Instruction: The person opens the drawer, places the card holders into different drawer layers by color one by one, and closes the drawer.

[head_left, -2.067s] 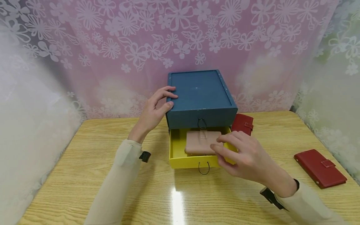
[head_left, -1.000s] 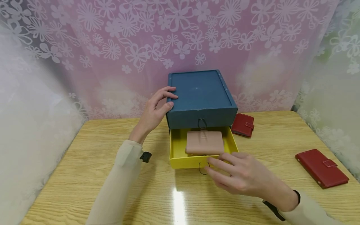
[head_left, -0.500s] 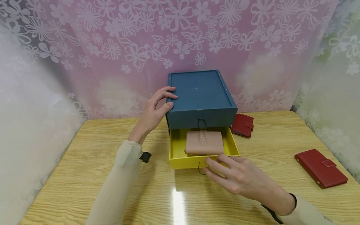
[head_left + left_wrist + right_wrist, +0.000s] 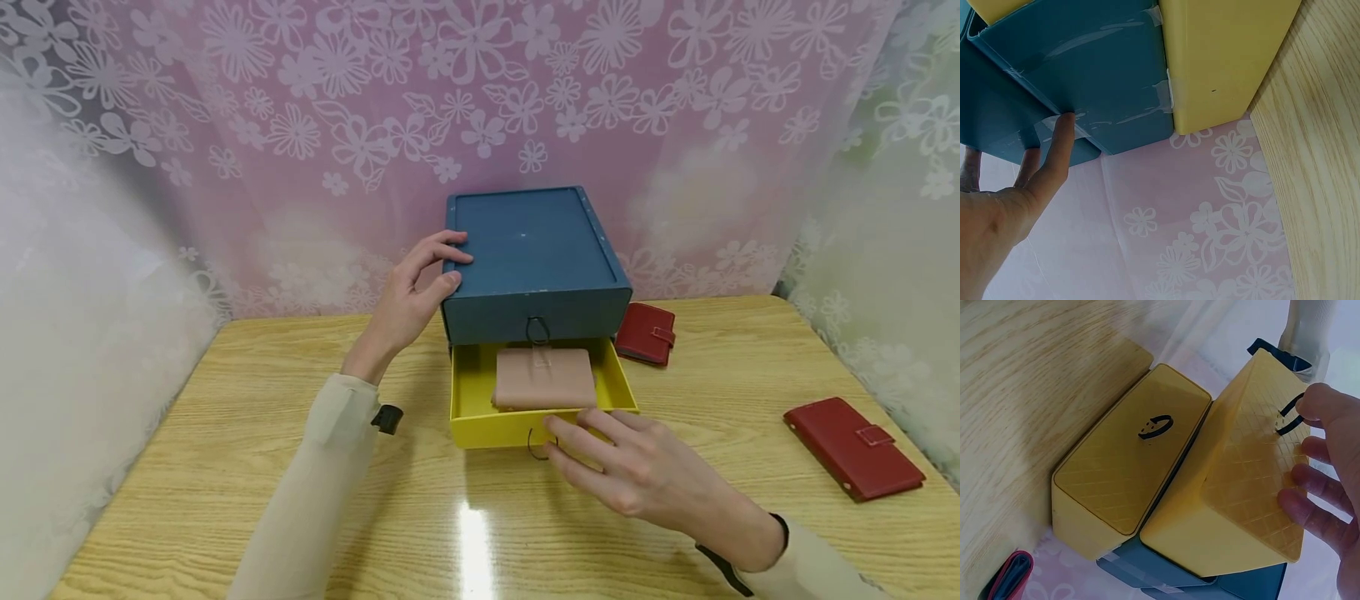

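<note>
A blue drawer box (image 4: 536, 242) stands at the back middle of the wooden table (image 4: 225, 417). Its lower yellow drawer (image 4: 468, 392) is pulled out, and a pink wallet (image 4: 545, 379) lies flat inside. My left hand (image 4: 412, 292) holds the box's top left front corner, fingers on the lid and thumb on the side (image 4: 1063, 134). My right hand (image 4: 630, 475) reaches to the drawer front with straight fingers (image 4: 1310, 450) touching it beside the black ring handle (image 4: 534, 446). The upper yellow drawer (image 4: 1129, 475) sits closed in the right wrist view.
A small red wallet (image 4: 647, 333) lies just right of the box. A long red wallet (image 4: 852, 447) lies near the table's right edge. A pink flowered curtain (image 4: 300, 125) hangs close behind the box and round both sides.
My right hand has drawn back from above the pink wallet to the yellow drawer's front, by the ring handle. The left hand and the box have not moved.
</note>
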`<state>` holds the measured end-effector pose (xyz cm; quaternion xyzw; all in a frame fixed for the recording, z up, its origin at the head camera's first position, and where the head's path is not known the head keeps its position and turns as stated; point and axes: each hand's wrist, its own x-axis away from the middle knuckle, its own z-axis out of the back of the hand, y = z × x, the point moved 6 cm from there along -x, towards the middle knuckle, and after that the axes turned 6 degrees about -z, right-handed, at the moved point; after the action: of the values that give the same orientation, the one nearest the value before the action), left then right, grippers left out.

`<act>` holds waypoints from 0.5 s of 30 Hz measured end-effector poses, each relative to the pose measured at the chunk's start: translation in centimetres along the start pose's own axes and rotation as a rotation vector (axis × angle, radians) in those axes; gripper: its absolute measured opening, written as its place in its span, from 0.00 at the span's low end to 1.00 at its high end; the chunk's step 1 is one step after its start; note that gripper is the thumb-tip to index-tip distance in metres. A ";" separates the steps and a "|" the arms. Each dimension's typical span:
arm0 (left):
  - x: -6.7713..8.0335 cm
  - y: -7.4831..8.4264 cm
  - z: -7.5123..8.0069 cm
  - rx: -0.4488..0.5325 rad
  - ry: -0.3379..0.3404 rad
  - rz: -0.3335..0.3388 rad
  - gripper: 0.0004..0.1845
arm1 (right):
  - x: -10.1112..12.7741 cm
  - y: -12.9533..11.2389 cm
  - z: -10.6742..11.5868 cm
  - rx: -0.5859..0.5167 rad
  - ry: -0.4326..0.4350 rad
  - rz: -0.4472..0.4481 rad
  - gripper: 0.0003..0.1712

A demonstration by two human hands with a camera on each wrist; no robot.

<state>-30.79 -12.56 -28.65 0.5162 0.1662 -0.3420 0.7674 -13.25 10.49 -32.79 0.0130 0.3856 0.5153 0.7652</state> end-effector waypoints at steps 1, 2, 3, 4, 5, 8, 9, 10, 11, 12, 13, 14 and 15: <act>0.0 0.0 0.0 0.000 0.000 0.001 0.14 | 0.0 0.0 0.0 -0.005 0.008 0.000 0.29; 0.0 0.0 0.0 0.001 -0.001 0.001 0.14 | -0.1 0.1 0.0 -0.006 0.014 0.001 0.28; 0.0 0.0 0.0 0.001 -0.001 0.001 0.14 | -0.1 0.1 0.0 -0.011 0.016 -0.002 0.28; 0.0 0.0 0.0 0.002 -0.002 0.001 0.14 | -0.1 0.1 0.0 -0.014 0.018 -0.004 0.28; 0.0 0.0 0.0 0.001 -0.002 0.001 0.14 | -0.1 0.1 -0.1 -0.014 0.016 -0.007 0.28; 0.0 0.0 0.0 0.001 -0.003 0.000 0.14 | 0.0 0.2 -0.2 -0.019 0.003 -0.019 0.28; 0.0 0.0 0.0 0.001 -0.003 0.001 0.14 | 0.0 0.3 -0.2 -0.022 0.001 -0.023 0.28; 0.0 0.0 0.0 0.001 -0.003 0.001 0.14 | 0.0 0.3 -0.2 -0.023 0.003 -0.023 0.28; 0.0 0.1 0.0 0.001 -0.003 0.000 0.14 | -0.1 0.3 -0.2 -0.024 0.003 -0.024 0.29; 0.0 0.1 0.0 0.003 -0.003 -0.001 0.14 | -0.1 0.4 -0.2 -0.023 0.005 -0.024 0.29; 0.0 0.1 0.0 0.004 -0.003 -0.002 0.14 | -0.2 0.4 -0.2 -0.020 0.007 -0.022 0.29; 0.0 0.1 0.0 0.005 -0.003 -0.002 0.14 | -0.2 0.5 -0.2 -0.021 0.006 -0.025 0.29; 0.0 0.1 0.0 0.006 -0.003 -0.003 0.14 | -0.2 0.5 -0.2 -0.021 0.008 -0.025 0.29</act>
<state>-30.69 -12.52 -28.59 0.5177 0.1647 -0.3445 0.7656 -13.81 10.45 -32.63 -0.0017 0.3835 0.5098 0.7700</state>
